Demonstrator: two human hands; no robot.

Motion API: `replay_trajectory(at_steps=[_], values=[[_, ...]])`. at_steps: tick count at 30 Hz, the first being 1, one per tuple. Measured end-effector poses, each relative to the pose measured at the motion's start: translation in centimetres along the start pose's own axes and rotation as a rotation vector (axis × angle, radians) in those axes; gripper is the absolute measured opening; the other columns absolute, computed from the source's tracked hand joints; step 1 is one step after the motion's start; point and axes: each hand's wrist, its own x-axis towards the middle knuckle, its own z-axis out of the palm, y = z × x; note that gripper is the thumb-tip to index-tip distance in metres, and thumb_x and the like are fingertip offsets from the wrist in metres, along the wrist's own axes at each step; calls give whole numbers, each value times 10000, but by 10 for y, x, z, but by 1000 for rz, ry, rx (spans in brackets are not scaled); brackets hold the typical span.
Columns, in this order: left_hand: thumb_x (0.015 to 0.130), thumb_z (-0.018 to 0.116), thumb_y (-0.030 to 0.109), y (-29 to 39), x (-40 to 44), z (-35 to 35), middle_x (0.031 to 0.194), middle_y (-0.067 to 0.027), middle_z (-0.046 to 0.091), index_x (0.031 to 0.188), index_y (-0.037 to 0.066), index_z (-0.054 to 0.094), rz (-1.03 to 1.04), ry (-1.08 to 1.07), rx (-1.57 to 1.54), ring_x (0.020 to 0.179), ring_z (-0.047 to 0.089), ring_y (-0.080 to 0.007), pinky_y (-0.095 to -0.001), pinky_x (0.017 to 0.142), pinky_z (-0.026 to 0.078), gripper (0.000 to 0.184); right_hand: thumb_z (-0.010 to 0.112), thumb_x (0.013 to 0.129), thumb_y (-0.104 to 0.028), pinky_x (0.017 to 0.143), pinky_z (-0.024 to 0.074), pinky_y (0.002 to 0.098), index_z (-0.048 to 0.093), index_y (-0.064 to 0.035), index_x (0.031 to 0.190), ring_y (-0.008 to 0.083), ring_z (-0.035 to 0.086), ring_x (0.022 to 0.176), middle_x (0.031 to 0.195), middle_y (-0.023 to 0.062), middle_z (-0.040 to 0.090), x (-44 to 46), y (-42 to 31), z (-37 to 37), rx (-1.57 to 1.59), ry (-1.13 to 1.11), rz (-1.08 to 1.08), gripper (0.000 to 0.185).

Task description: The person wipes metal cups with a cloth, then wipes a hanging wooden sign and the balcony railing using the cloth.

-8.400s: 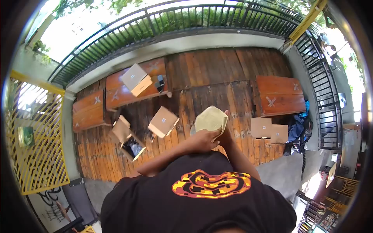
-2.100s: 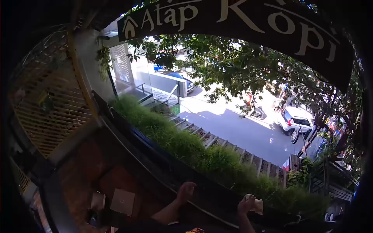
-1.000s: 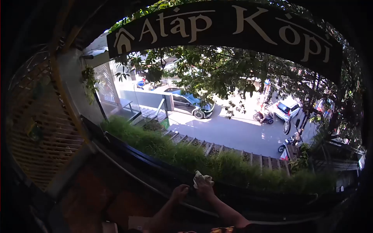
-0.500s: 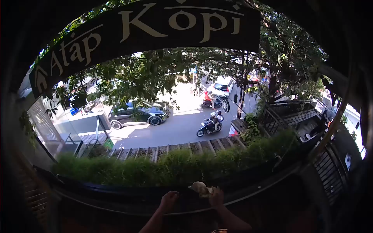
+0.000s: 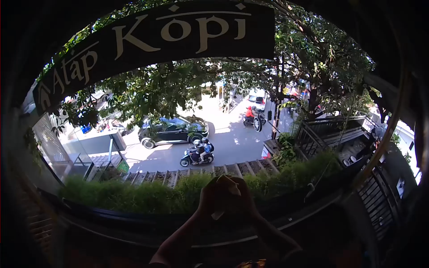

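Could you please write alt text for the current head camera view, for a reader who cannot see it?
The left hand and right hand hold a pale cloth between them, in front of green plants. Beyond, a motorbike with two riders and a dark car are on a sunlit street, beneath leafy branches and a dark sign reading "Atap Kopi".

- And here it comes, shows up as a pale cloth (image 5: pixel 234 189), cream to off-white, dimmed by the shade!
- Sits bunched up between the left hand (image 5: pixel 207 197) and the right hand (image 5: pixel 245 198), held in both and largely covered by them.
- Peeks out at the top in a creased, uneven fold, with a thin bright line along the upper edge.
- Appears to poke out again below, as a small pale corner; too dark to trace the link.
- Shows right against the green grass (image 5: pixel 147 196), full shape hidden!
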Motion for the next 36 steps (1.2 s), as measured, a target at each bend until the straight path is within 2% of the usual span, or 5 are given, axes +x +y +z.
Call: replay_trajectory(at_steps=[6,9,14,21,36], values=[[1005,597,320,11,26,-19,1211,-85,658,1274,27,612,-28,201,-1284,1055,654,-179,-304,899,525,397,709,949,-160,991,495,376,192,-85,1528,260,567,1211,1374,206,513,42,-34,12,-36,3,269,779],[1054,542,274,26,50,-57,1193,-71,644,1297,12,587,42,248,-1009,1090,605,-130,-287,935,495,360,693,944,-86,1025,483,409,-57,-141,1614,309,567,1237,1423,258,484,57,-22,21,-49,-21,-233,1007],[1006,619,229,27,95,-150,1346,-140,564,1362,32,531,341,234,-726,1213,579,-224,-351,1009,480,416,600,1004,-189,788,527,284,676,-37,1235,114,656,960,1187,103,685,134,-106,5,-13,-90,24,287],[934,675,543,10,188,-273,1529,-137,415,1537,42,320,52,230,-999,1368,443,-313,-493,1158,359,860,622,936,-146,694,589,416,641,-82,1238,315,706,858,1087,178,689,387,-214,-25,-933,421,-1245,310],[1028,595,414,-37,287,-299,1267,-10,622,1391,192,479,441,414,-1386,1135,619,-183,-404,1006,494,441,624,882,-112,862,586,416,586,-69,1274,328,666,1062,1189,159,650,416,-185,7,-1295,69,-1244,397]])
